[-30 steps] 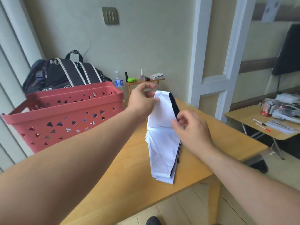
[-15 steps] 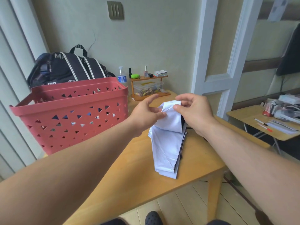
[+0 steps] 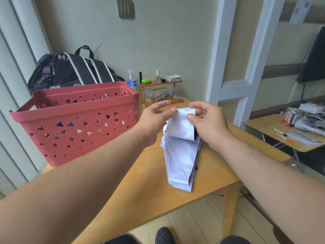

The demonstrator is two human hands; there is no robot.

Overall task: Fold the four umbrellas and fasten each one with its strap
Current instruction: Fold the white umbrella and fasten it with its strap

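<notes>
A collapsed white umbrella (image 3: 179,161) with a dark inner lining stands on the wooden table (image 3: 140,196), its loose panels hanging down. My left hand (image 3: 154,118) pinches the left edge of the top white flap between thumb and fingers. My right hand (image 3: 207,120) pinches the right side of the same flap, thumb in front, and holds it up. A dark edge of the lining shows just below my right thumb. No strap is visible.
A red perforated basket (image 3: 75,120) stands on the table to the left, with a black bag (image 3: 73,71) behind it. A small wooden shelf (image 3: 161,88) with bottles sits at the table's far end. A second desk (image 3: 288,132) is on the right.
Both hands have shifted to the top of the white flap and now pinch its two edges. The right hand moved up from the umbrella's dark side edge.
</notes>
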